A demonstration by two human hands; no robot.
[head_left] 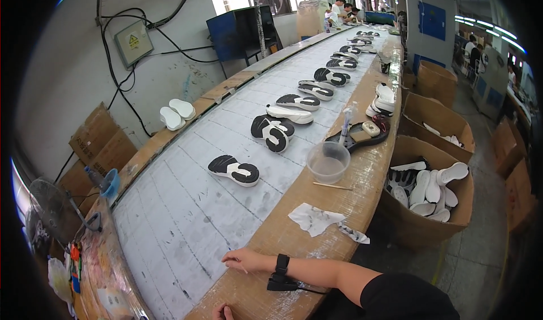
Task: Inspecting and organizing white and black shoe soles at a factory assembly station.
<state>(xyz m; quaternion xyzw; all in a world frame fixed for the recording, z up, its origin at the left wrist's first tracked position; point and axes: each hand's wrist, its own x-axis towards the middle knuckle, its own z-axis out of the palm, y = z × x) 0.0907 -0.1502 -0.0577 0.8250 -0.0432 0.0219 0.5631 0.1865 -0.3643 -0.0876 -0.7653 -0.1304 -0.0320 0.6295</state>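
My right hand (246,260) rests at the belt's near edge, over the brown-covered ledge, with a black strap on its wrist. Its fingers are curled together; something thin and pale shows under them, too small to name. Of my left hand (223,312), only fingertips show at the bottom edge, so its grip is hidden. Nearest on the white conveyor belt (169,229) lies a black-and-white shoe sole (233,171). Farther along sit overlapping soles (272,132) and several more in a line. A crumpled, stained white cloth (315,219) lies on the ledge beyond my right hand.
On the ledge stand a clear plastic tub (328,162), a thin stick (332,185), a brush (345,125) and a black tray (370,136). Cardboard boxes (430,229) of soles flank the right side. Two white soles (177,114) lie on the far rail. A fan (54,207) stands left.
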